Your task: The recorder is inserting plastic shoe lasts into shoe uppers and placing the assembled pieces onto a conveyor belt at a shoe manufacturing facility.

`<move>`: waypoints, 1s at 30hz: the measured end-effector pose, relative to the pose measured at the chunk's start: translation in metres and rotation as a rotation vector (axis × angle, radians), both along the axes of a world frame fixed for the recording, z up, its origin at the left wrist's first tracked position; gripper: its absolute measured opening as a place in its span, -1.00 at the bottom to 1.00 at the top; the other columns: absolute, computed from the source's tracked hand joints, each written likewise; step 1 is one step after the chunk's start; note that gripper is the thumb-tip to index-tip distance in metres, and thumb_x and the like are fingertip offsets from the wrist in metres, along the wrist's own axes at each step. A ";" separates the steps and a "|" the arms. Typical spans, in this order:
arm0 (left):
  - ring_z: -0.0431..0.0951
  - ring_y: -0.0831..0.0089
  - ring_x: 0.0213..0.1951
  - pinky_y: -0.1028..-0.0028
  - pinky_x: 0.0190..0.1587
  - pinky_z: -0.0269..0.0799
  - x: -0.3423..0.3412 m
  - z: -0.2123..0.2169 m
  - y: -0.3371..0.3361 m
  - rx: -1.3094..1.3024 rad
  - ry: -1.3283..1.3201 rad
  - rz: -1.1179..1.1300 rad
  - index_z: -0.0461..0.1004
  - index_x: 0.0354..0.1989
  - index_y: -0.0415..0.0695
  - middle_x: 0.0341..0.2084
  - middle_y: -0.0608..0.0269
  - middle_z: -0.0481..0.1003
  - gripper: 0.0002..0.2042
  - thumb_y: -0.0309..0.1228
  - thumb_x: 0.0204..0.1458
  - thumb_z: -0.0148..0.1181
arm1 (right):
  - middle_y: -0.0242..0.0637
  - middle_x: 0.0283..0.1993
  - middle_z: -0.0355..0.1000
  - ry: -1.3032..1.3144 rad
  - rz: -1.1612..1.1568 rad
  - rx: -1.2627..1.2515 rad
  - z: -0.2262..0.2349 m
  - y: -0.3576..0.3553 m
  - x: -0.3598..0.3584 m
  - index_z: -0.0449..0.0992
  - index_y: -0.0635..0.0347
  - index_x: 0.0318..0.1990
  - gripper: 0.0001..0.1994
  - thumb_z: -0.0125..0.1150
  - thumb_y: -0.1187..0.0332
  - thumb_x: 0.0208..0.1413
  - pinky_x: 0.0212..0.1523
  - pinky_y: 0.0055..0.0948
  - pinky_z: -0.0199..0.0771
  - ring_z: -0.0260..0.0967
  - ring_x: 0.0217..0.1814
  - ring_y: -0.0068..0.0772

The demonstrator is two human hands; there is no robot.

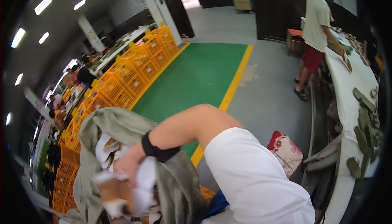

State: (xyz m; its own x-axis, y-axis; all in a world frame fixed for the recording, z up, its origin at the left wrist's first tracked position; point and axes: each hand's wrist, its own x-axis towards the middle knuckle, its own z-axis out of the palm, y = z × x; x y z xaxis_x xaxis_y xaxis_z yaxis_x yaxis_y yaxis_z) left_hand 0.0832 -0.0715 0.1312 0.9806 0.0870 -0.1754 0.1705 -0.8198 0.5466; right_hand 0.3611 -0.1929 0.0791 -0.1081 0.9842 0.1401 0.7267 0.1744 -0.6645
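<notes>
My right arm reaches in from the lower right, a black band around its wrist. My right hand (131,163), smeared by motion, is closed over brown-and-white pieces (118,191); their exact kind is too blurred to make out. These lie inside a grey-green cloth (179,183) that is draped around them like an open sack or liner. More white and tan curved pieces (105,148) show beside the hand, within the cloth's folds. I cannot make out my left hand anywhere.
Stacked orange crates (118,87) line the left side of a green floor strip (196,71). At the right, a person (316,24) stands at a long white table (347,89) bearing green sole-shaped pieces (363,130). A red floral cushion (286,152) sits near my elbow.
</notes>
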 end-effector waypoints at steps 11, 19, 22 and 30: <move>0.49 0.21 -0.27 0.38 -0.26 0.42 0.116 0.099 -0.235 -0.310 0.098 -0.580 0.44 -0.13 -0.15 -0.35 -0.01 0.47 -0.53 -0.33 -0.31 0.36 | 0.16 0.21 0.03 0.996 -0.530 -0.321 -0.077 -0.030 -0.060 -0.04 0.38 0.21 -0.08 0.36 0.11 -0.25 0.16 -0.17 0.12 0.08 0.22 -0.05; 0.49 0.25 -0.29 0.40 -0.27 0.42 0.122 0.104 -0.279 -0.554 0.119 -0.845 0.44 -0.15 -0.17 -0.36 0.02 0.48 -0.54 -0.31 -0.30 0.35 | 0.16 0.17 0.09 0.978 -0.567 -0.147 -0.118 0.009 -0.097 -0.01 0.36 0.20 -0.06 0.37 0.05 -0.27 0.14 -0.20 0.15 0.11 0.19 -0.04; 0.49 0.26 -0.30 0.41 -0.27 0.43 0.120 0.107 -0.287 -0.625 0.096 -0.889 0.44 -0.15 -0.17 -0.37 0.02 0.48 -0.54 -0.31 -0.30 0.35 | 0.15 0.15 0.11 0.938 -0.521 -0.091 -0.115 0.023 -0.101 0.00 0.36 0.20 -0.06 0.37 0.03 -0.28 0.14 -0.21 0.16 0.13 0.18 -0.03; 0.50 0.31 -0.32 0.43 -0.29 0.43 0.119 0.113 -0.303 -0.797 0.030 -0.967 0.44 -0.17 -0.19 -0.38 0.05 0.49 -0.55 -0.29 -0.29 0.35 | 0.15 0.11 0.17 0.838 -0.354 0.057 -0.091 0.035 -0.129 0.02 0.34 0.20 -0.04 0.37 -0.03 -0.30 0.12 -0.24 0.18 0.16 0.15 -0.02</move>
